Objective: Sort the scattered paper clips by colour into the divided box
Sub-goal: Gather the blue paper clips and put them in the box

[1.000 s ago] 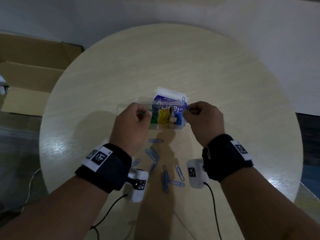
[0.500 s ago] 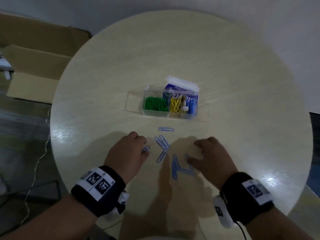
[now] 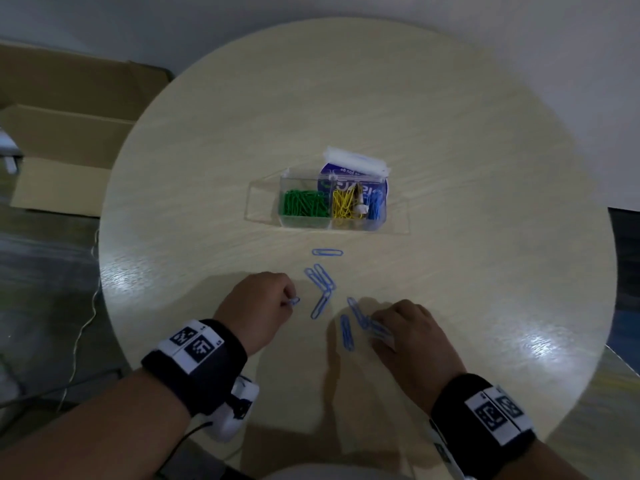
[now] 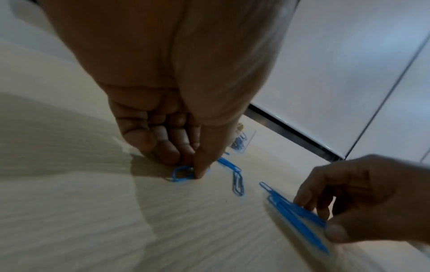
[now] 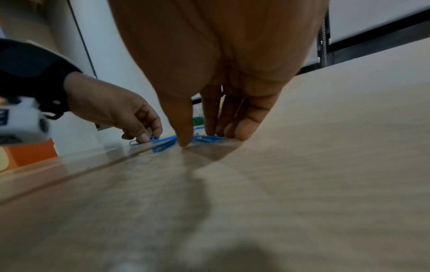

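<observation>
While the box (image 3: 332, 207) is waiting beyond, a blue clip (image 3: 293, 301) is being pinched by the left hand (image 3: 254, 308). Several clips (image 3: 375, 329) are being gathered under the right hand's (image 3: 410, 336) curled fingers; each should be lifted clear before being carried.

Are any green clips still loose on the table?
No, the loose clips on the table are all blue; the green ones sit in the box.

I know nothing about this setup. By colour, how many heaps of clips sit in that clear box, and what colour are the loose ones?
Green heap: 1
Yellow heap: 1
Blue heap: 1
Total in the divided box: 3 heaps
Loose clips: blue only
</observation>
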The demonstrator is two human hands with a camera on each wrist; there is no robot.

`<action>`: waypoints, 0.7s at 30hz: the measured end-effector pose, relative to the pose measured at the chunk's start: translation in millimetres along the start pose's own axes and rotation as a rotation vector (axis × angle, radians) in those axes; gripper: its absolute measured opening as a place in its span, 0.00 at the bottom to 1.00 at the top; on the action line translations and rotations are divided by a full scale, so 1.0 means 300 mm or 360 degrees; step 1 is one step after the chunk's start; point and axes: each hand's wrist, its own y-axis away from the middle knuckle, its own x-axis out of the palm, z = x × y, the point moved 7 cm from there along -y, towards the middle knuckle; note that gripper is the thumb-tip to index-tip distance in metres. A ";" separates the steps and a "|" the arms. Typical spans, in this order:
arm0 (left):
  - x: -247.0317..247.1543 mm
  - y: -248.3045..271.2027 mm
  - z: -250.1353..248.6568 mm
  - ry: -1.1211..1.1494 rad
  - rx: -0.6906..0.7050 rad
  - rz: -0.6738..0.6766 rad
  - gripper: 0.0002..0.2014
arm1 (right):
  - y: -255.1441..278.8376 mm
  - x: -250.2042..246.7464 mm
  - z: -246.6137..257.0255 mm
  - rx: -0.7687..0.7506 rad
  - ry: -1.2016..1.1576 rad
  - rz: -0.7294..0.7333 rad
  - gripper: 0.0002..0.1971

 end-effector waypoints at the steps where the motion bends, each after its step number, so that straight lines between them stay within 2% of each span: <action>1: 0.004 -0.004 -0.001 0.0008 0.0005 0.0048 0.05 | 0.003 0.007 -0.001 0.0006 0.0009 0.0014 0.09; 4: -0.006 -0.022 -0.060 -0.0045 0.0212 0.0055 0.04 | 0.002 0.013 0.005 0.0008 0.0002 0.0024 0.03; 8: -0.045 -0.077 -0.170 -0.0309 0.0642 -0.0143 0.05 | -0.003 0.012 0.025 -0.0036 0.0107 0.0037 0.03; 11: -0.020 -0.094 -0.191 -0.0440 0.0838 -0.0088 0.07 | -0.005 -0.005 0.031 -0.0069 0.0124 0.0020 0.04; 13: -0.004 -0.087 -0.170 -0.0513 0.0816 -0.0058 0.08 | -0.005 -0.020 0.026 -0.0055 0.0066 0.0020 0.04; 15: -0.017 -0.079 -0.143 -0.0448 0.0667 -0.0085 0.08 | -0.009 -0.048 0.011 -0.0008 -0.0031 -0.0034 0.06; 18: -0.017 -0.072 -0.099 -0.0370 0.0414 -0.0075 0.08 | -0.027 -0.117 -0.010 0.0060 -0.0253 -0.0207 0.05; 21: 0.006 -0.065 -0.104 -0.0548 0.0326 0.0009 0.05 | -0.057 -0.197 -0.030 0.0142 -0.0441 -0.0373 0.07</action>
